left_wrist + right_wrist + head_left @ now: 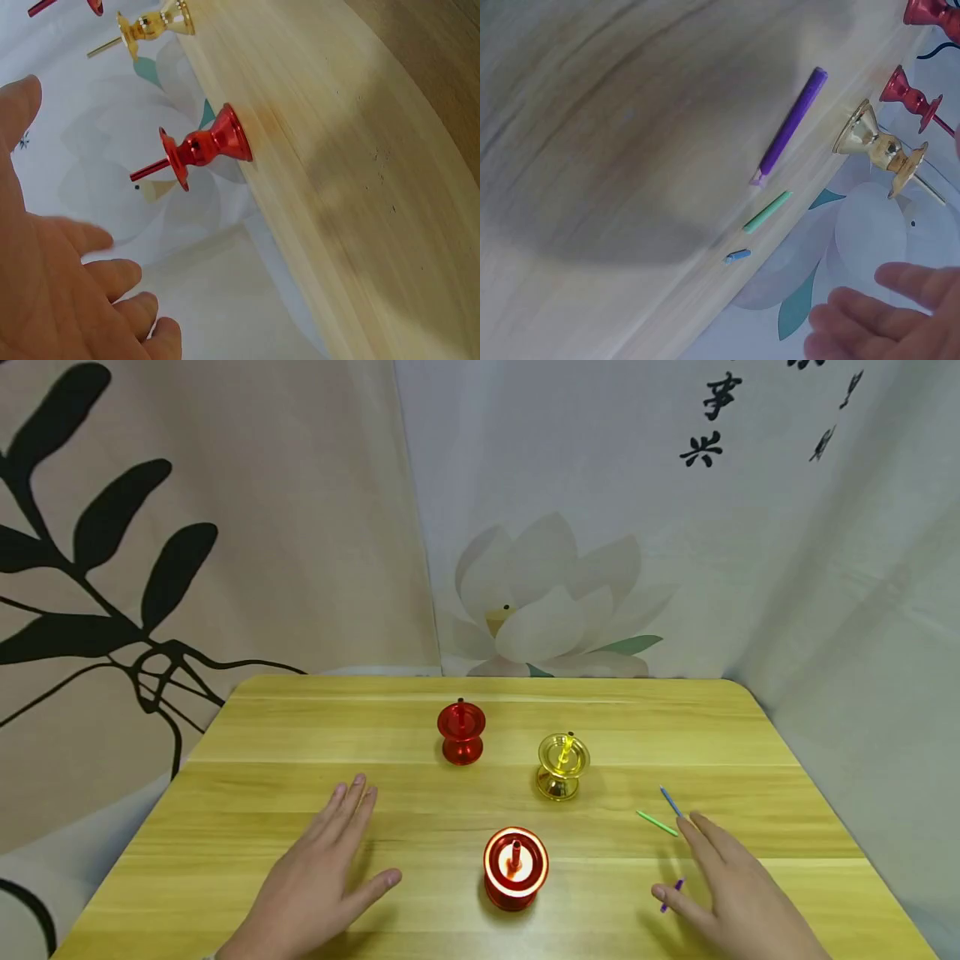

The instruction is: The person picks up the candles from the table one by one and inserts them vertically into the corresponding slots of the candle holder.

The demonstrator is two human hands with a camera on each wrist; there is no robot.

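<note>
My left hand (315,872) is over the left part of the table, fingers stretched forward and thumb spread, holding nothing. To its right stands a shiny red candle holder (510,897) with a shallow dish and an upright stem. A second red candle holder (462,750) is farther back, and a gold one (557,787) stands to the right of it. My right hand (738,893), also empty with extended fingers, is above the right side. Near its fingertips lie thin candle-like sticks: blue (669,799), green (656,823) and purple (791,127). The thumb partly covers the purple one in the head view.
The wooden table (300,727) has rounded back corners. Behind it hangs a pale curtain (322,543) printed with dark leaves, a lotus and black characters. More curtain (870,635) hangs along the right side.
</note>
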